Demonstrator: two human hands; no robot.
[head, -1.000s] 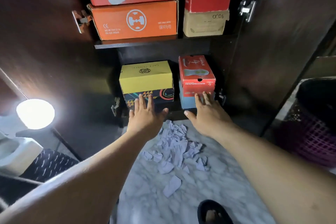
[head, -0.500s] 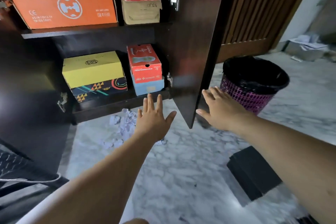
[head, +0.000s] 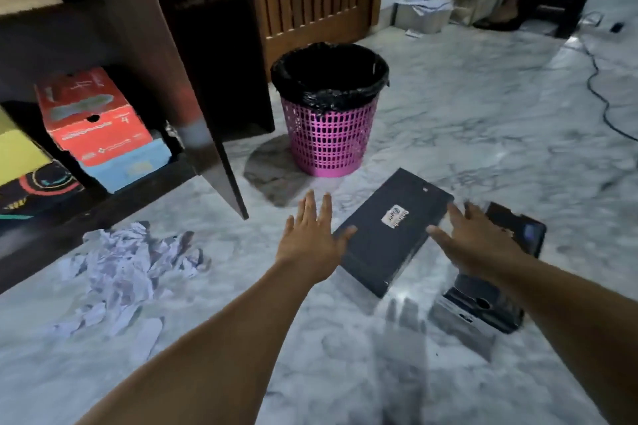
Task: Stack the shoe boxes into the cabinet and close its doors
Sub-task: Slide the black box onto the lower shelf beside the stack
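Note:
A black shoe box [head: 390,235] with a small white label lies flat on the marble floor. My left hand [head: 310,238] is open, its thumb at the box's left corner. My right hand [head: 473,245] hovers open over the box's right end. A second dark box [head: 483,307] lies behind my right wrist, partly hidden. At the left the cabinet [head: 86,28] stands with its right door [head: 179,86] swung out. On its bottom shelf a red box [head: 89,117] sits on a light blue box [head: 131,166], beside a yellow box [head: 17,155] on a patterned black one.
A pink mesh bin [head: 328,128] with a black liner stands just behind the black box. Crumpled paper scraps [head: 131,269] lie on the floor before the cabinet. A black cable [head: 600,93] runs along the right. A person's sandalled foot [head: 497,21] is far back.
My view has swung right, away from the cabinet shelves to the floor. Both hands moved from the cabinet's front to the black shoe box on the floor.

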